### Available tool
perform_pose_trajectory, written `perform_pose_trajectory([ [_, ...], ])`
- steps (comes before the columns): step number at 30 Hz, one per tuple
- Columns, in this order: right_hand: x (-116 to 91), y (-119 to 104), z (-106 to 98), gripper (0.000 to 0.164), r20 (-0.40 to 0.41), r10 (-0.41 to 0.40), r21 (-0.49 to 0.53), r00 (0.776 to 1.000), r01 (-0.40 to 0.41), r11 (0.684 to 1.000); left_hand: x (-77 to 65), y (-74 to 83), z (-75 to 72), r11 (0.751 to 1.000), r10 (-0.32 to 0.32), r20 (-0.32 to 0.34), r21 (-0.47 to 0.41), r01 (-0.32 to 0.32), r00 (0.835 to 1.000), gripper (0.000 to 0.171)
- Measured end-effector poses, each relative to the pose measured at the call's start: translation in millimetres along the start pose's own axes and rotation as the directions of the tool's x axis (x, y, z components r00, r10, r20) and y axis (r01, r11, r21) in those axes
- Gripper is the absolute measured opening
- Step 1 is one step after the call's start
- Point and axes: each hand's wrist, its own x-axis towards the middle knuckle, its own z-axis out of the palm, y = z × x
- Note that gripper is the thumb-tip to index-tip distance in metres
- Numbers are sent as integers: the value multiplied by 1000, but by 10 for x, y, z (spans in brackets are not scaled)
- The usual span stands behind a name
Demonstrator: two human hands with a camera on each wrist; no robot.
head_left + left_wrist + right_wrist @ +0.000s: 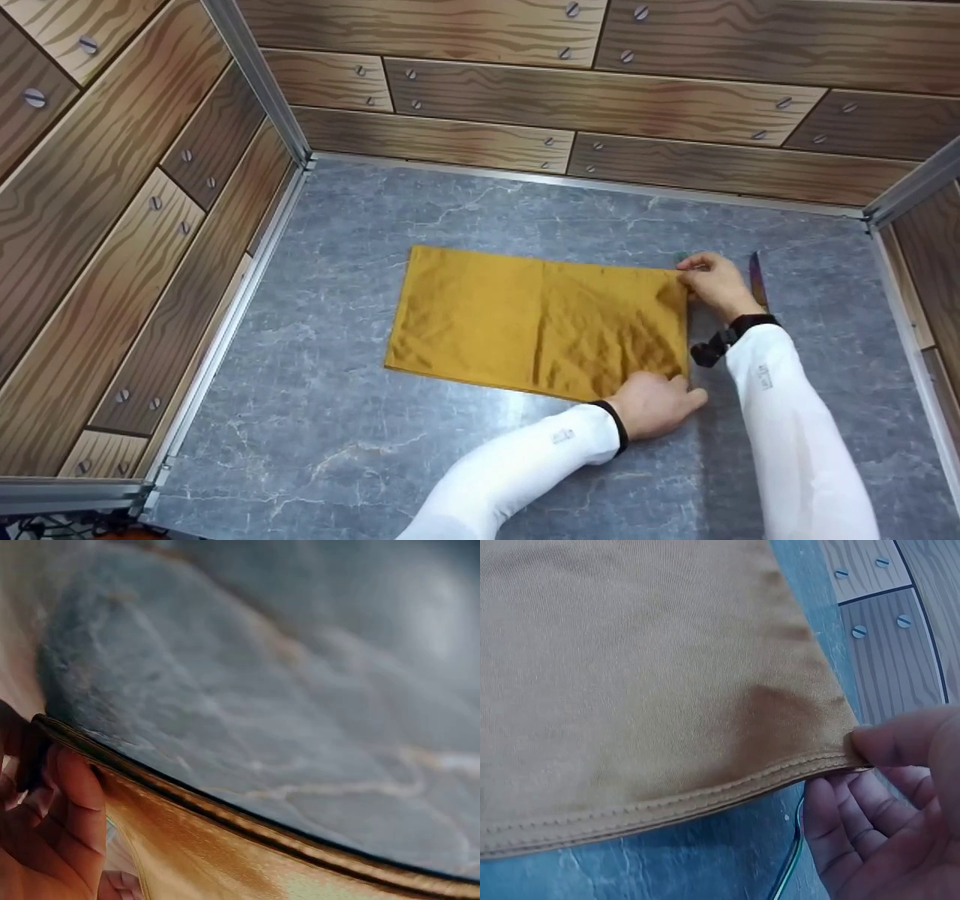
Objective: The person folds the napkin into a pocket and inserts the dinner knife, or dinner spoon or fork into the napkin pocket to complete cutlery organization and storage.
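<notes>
A golden satin cloth (480,311) lies folded into a long rectangle, with a crease across its middle and wrinkles on its right half. At its far right corner my right hand (718,285) pinches the layers between thumb and fingers. The right wrist view shows that grip on the stitched hem (667,808). My left hand (654,405) holds the near right corner. Its curled fingers (81,799) are at the cloth's edge (225,821) in the left wrist view; part of this hold is hidden.
A slim, pointed, iridescent blade-like thing (757,281) lies just beyond the right wrist, partly hidden. A small green thing (680,257) shows behind the right fingers. Grey marbled surface (315,420) surrounds the cloth, bounded by wood-patterned walls (480,97) at the back and sides.
</notes>
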Motion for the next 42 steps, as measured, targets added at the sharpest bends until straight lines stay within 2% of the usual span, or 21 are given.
perform_pose_trajectory([
  [5, -8, -9, -47, 27, 37, -11, -67, 999, 14, 998, -50, -20, -67, 997, -27, 70, -68, 32, 997, 14],
  [10, -27, -39, -98, 36, 117, 32, -59, 993, -25, 998, -100, -92, -111, 980, -83, 111, -173, 101, 990, 15],
  [14, -47, -29, -150, 41, 177, 35, -50, 984, -27, 998, -150, -173, -158, 934, -123, 117, -321, 155, 985, 15],
  [19, -72, 31, -253, 42, 218, 19, -81, 976, -1, 997, -230, -256, -263, 860, -130, 98, -484, 161, 987, 16],
  [24, -118, 120, -376, 39, 208, -3, -46, 978, 13, 999, -273, -295, -394, 782, -132, 102, -601, 167, 986, 25],
  [26, -138, 162, -419, 40, 195, -5, 12, 981, 2, 1000, -275, -292, -450, 756, -129, 90, -635, 157, 988, 28],
  [28, -157, 200, -455, 40, 183, -1, 76, 983, -13, 997, -273, -281, -506, 740, -121, 73, -658, 139, 990, 31],
  [34, -226, 301, -562, 40, 135, -27, 189, 990, 1, 982, -256, -181, -676, 721, -105, -5, -689, 73, 994, 37],
  [36, -256, 319, -605, 36, 130, -64, 286, 989, 24, 958, -244, -140, -735, 709, -101, -19, -703, 58, 995, 39],
  [38, -284, 332, -647, 31, 131, -127, 439, 983, 58, 897, -236, -101, -790, 698, -97, -37, -715, 42, 995, 39],
  [40, -315, 331, -688, 23, 119, -197, 575, 973, 94, 813, -231, -64, -845, 689, -91, -58, -724, 21, 994, 39],
  [42, -346, 320, -733, 20, 112, -297, 691, 948, 140, 709, -226, -26, -905, 675, -84, -79, -738, -1, 993, 38],
])
